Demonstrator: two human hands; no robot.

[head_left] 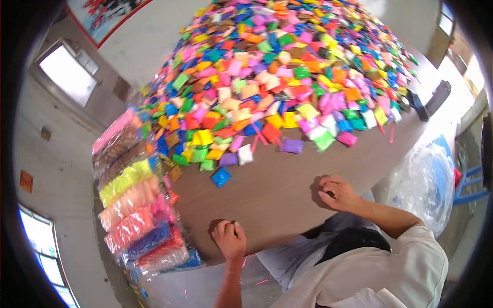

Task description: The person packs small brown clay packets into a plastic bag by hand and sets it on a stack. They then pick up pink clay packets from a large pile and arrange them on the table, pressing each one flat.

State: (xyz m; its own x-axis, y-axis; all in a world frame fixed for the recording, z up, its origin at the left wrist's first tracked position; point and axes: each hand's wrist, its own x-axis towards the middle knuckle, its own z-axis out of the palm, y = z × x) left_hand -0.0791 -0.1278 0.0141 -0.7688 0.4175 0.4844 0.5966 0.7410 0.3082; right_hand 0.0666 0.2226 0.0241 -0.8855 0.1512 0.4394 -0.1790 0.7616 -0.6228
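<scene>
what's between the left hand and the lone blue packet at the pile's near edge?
Nothing. In the head view, only bare brown table lies between the left hand and the blue packet.

On my feed the person wears a white short-sleeved shirt (405, 267), creased in soft folds, and its right sleeve (418, 238) ends partway up the arm. A black panel (354, 239) of cloth lies in front of it, with pale grey-lilac fabric (295, 254) beside that. The left hand (229, 239), right hand (336, 192) and forearms are bare.
</scene>
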